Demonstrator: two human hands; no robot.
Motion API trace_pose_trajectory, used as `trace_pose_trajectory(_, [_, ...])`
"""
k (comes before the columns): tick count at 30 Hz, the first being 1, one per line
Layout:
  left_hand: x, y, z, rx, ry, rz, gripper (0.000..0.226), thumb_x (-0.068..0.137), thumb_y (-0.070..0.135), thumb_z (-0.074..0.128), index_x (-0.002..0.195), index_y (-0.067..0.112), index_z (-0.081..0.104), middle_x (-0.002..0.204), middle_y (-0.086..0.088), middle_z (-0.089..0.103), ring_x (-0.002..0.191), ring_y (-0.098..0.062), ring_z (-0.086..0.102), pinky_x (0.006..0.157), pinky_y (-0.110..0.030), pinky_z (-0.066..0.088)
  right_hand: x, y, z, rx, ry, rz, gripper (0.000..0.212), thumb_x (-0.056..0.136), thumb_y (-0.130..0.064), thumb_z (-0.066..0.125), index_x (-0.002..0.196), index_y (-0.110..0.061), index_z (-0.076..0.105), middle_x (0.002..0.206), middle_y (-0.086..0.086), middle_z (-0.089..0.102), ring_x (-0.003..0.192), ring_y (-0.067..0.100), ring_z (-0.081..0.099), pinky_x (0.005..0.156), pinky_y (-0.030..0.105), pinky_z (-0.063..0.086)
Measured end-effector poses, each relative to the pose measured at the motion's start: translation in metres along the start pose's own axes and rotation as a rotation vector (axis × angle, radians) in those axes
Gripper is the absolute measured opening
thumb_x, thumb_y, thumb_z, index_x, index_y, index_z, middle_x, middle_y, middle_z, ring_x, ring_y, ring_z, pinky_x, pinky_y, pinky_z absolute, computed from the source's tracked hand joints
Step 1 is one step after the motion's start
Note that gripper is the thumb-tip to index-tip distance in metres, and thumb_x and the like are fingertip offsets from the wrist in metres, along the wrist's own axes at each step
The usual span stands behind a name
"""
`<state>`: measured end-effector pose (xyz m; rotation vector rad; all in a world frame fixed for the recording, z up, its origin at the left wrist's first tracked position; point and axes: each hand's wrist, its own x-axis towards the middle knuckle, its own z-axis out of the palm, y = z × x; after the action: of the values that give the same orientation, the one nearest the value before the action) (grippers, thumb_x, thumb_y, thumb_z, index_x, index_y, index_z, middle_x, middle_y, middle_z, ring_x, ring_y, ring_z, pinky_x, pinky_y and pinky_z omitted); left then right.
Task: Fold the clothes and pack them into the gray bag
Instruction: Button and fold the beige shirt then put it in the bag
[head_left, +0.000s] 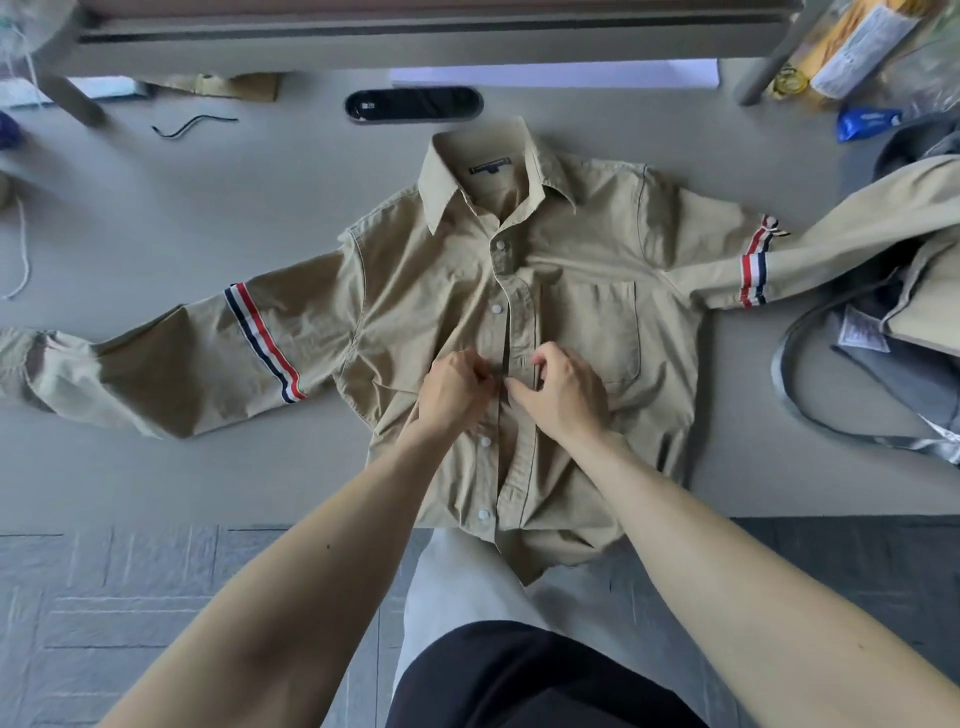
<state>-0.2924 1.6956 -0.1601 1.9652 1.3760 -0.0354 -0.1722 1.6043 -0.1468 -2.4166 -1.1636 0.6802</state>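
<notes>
A beige button-up shirt (447, 280) lies face up on the grey table (171, 208), collar away from me and both sleeves spread out sideways. Each sleeve carries a red, white and navy striped band. My left hand (456, 389) pinches the left edge of the front placket at mid-chest. My right hand (563, 392) pinches the right edge of the placket just beside it. The gray bag (883, 374) lies at the right edge of the table with its strap looped toward me. The shirt's right sleeve end lies over the bag.
A black oblong case (413, 105) sits beyond the collar. A black cord (192, 126) lies at the back left, a white string (21, 244) at the far left. A blue packet (865, 122) and plastic-wrapped items (852, 47) are at the back right. The shirt hem hangs over the near table edge.
</notes>
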Motion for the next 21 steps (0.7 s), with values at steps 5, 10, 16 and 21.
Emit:
trace_pose_trajectory(5, [0.012,-0.007,0.003,-0.060,-0.053,-0.081,0.020,0.082,0.023,0.071,0.066,0.025,0.059,0.086,-0.005,0.071,0.086,-0.028,0.066,0.068,-0.033,0.050,0.019,-0.018,0.015,-0.066,-0.121,0.052,0.045,0.085,-0.041,0.072,0.113,-0.009,0.058,0.112,0.014,0.062,0.109,0.034,0.059,0.087,0.038,0.048])
trace_pose_trajectory(10, [0.018,-0.012,0.001,-0.146,-0.045,-0.129,0.018,0.081,0.017,0.077,0.070,0.009,0.066,0.069,-0.003,0.069,0.070,-0.024,0.066,0.053,-0.030,0.048,0.023,-0.021,0.009,-0.217,-0.118,0.059,0.016,0.088,-0.012,0.060,0.103,-0.006,0.063,0.107,0.017,0.066,0.099,0.037,0.065,0.073,0.033,0.047])
trace_pose_trajectory(16, [0.010,-0.015,0.005,-0.379,-0.008,-0.119,0.007,0.080,0.009,0.078,0.075,0.009,0.073,0.070,-0.005,0.074,0.069,-0.023,0.073,0.068,-0.042,0.061,0.022,-0.005,0.001,0.114,-0.072,0.135,0.010,0.083,-0.021,0.064,0.086,-0.011,0.068,0.088,0.012,0.071,0.088,0.034,0.065,0.068,0.031,0.043])
trace_pose_trajectory(21, [0.002,-0.011,0.010,-0.538,-0.013,-0.102,0.008,0.078,0.015,0.078,0.074,0.019,0.074,0.069,-0.001,0.075,0.067,-0.020,0.074,0.072,-0.044,0.062,0.014,0.008,-0.007,0.281,-0.058,0.132,0.017,0.091,-0.023,0.061,0.085,-0.008,0.066,0.078,0.008,0.070,0.076,0.026,0.059,0.062,0.031,0.035])
